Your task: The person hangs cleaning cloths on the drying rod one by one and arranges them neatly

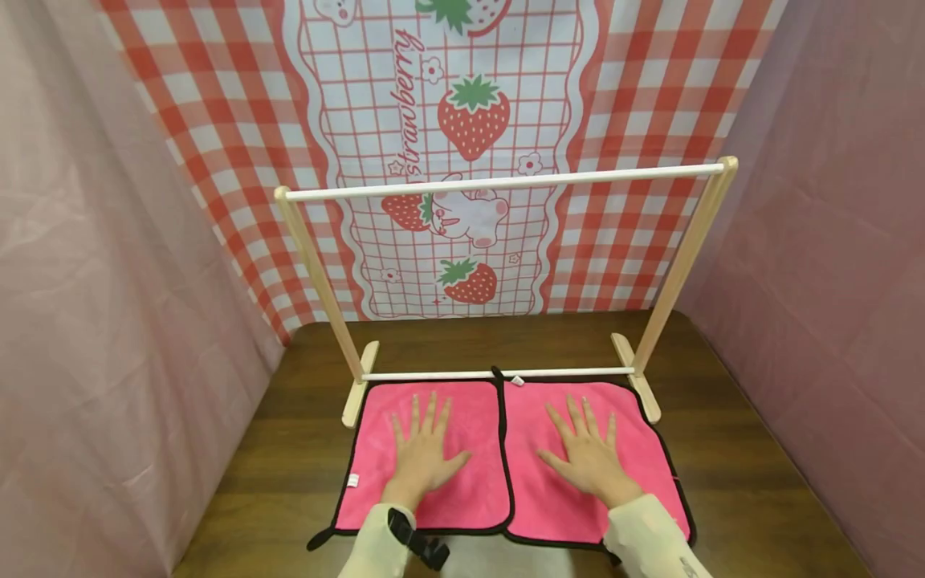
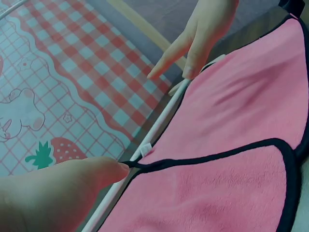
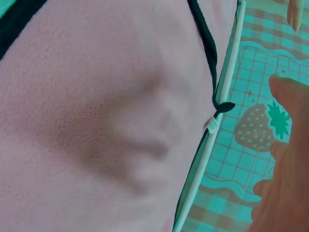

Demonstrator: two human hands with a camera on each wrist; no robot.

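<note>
Two pink cloths with black edging lie flat side by side, the left cloth (image 1: 477, 417) meeting the right cloth (image 1: 523, 498) along a black seam. Over the left one my left hand (image 1: 422, 457) is spread, palm down, holding nothing. My right hand (image 1: 588, 457) is spread the same way over the right cloth. In the right wrist view the right hand (image 3: 287, 179) is lifted off the fabric, its shadow falling on the pink cloth (image 3: 96, 58). A black loop (image 3: 225, 107) sticks out at the cloths' far edge, beside a small white tag (image 3: 212, 125).
Just behind the cloths stands a wooden rack with a white top bar (image 1: 506, 183), a lower bar (image 1: 426, 376) and two feet. It rests on a brown wooden table (image 1: 759, 482). A strawberry-print curtain (image 1: 636, 96) hangs behind, with pink drapes (image 1: 831, 241) at the sides.
</note>
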